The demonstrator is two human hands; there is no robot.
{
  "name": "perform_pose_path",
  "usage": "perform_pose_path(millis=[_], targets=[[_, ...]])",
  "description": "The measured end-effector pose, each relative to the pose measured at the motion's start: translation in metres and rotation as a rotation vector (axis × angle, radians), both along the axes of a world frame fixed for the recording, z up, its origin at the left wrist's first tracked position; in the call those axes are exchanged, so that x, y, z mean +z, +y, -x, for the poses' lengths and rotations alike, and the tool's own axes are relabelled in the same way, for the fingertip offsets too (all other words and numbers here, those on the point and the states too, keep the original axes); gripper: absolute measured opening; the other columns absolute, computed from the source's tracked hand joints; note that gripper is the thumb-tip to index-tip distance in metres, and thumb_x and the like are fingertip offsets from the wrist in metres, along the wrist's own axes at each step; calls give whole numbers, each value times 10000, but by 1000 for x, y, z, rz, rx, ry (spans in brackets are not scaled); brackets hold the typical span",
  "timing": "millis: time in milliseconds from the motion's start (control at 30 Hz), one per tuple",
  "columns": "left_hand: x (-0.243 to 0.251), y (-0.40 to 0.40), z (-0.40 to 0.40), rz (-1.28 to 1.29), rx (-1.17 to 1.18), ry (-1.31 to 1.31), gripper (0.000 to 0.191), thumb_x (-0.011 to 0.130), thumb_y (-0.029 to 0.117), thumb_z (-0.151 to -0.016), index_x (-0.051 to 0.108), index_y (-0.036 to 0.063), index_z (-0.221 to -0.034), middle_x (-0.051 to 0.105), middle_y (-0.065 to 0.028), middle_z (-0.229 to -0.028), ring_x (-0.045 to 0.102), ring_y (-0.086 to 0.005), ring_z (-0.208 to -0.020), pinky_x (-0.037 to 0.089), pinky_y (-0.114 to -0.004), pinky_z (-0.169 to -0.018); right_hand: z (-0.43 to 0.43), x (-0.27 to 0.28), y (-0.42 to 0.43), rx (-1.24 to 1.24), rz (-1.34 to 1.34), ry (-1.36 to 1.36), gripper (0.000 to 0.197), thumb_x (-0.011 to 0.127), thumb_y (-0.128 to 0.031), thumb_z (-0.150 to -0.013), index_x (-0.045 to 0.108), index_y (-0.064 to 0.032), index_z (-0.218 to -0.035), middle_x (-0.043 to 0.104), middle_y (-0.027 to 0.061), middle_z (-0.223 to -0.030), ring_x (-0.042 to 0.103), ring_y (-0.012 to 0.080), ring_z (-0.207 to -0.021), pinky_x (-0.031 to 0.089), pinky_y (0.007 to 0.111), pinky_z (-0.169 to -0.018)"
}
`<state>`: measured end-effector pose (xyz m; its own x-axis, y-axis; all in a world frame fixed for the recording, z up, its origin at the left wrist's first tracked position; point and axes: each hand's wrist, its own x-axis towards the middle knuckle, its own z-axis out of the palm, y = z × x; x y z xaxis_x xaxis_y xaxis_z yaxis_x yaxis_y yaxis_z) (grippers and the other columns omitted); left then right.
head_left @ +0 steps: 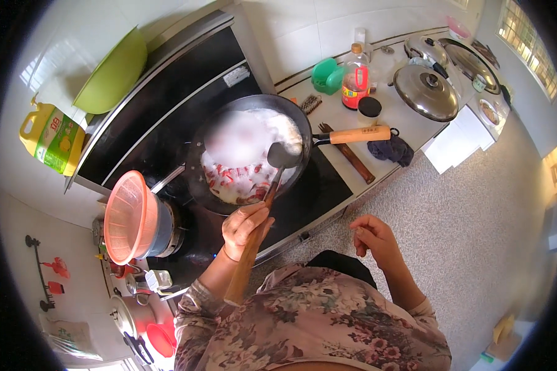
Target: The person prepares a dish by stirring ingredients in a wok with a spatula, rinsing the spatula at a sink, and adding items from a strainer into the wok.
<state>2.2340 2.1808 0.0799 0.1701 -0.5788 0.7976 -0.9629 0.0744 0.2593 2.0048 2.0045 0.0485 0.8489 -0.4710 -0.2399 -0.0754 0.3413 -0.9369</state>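
Observation:
My left hand [246,227] grips the long wooden handle of a wok spatula [285,156]. The spatula's dark metal blade is over the contents of a black wok [305,121] on the stove. Inside the wok, whitish bubbling liquid [241,174] carries red pieces, and steam veils part of it. A wooden handle [359,135] extends from the wok to the right, over the counter. Off to the right of the stove front, my right hand [376,239] hangs above the floor, loosely curled and holding nothing.
Left of the wok, a pink plastic colander [126,218] stands tilted in a grey basin. A green basin [113,74] and a yellow detergent jug [55,137] are behind. On the right counter are a sauce bottle [355,76], a black-lidded jar [369,109], a dark cloth [392,150] and metal lids [425,92].

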Motion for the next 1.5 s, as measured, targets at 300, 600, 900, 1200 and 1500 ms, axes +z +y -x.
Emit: perform_pose_path(millis=[300, 600, 900, 1200, 1500], targets=[[-11, -33, -17, -6, 69, -76, 276, 719, 10, -612, 604, 46, -860, 611, -94, -850, 622, -234, -682, 508, -286, -575, 6, -8, -7, -35, -25, 60, 149, 472, -118, -866, 516, -16, -965, 515, 26, -636, 485, 85, -501, 391, 212, -444], [-2, -67, -44, -19, 138, -148, 223, 680, 7, -640, 589, 63, -835, 594, -62, -810, 608, -224, -649, 501, -295, -554, 1, -15, 0, 38, 5, 53, 150, 472, -137, -876, 512, -38, -981, 520, 23, -674, 490, 83, -522, 408, 211, -466], [2, -87, -86, 102, 242, -158, 257, 700, 27, -614, 564, 66, -829, 573, -56, -768, 594, -226, -635, 489, -291, -541, -16, -12, 21, 260, 62, 133, 182, 501, -141, -870, 520, -32, -1014, 547, 29, -721, 516, 87, -589, 428, 226, -534], [40, -59, -96, 241, 328, -256, 245, 714, 13, -626, 585, 69, -826, 586, -59, -779, 603, -219, -664, 501, -281, -576, -42, 8, 20, 473, 113, 58, 168, 479, -117, -879, 509, -18, -1012, 516, 26, -710, 481, 88, -596, 415, 213, -542], [78, 6, -52, 216, 372, -362, 245, 691, 12, -631, 586, 34, -852, 597, -97, -831, 605, -243, -677, 503, -302, -582, -114, 82, 43, 978, -248, -192, 402, 433, -329, -911, 386, 6, -1127, 562, 87, -839, 571, 149, -750, 476, 261, -659]])
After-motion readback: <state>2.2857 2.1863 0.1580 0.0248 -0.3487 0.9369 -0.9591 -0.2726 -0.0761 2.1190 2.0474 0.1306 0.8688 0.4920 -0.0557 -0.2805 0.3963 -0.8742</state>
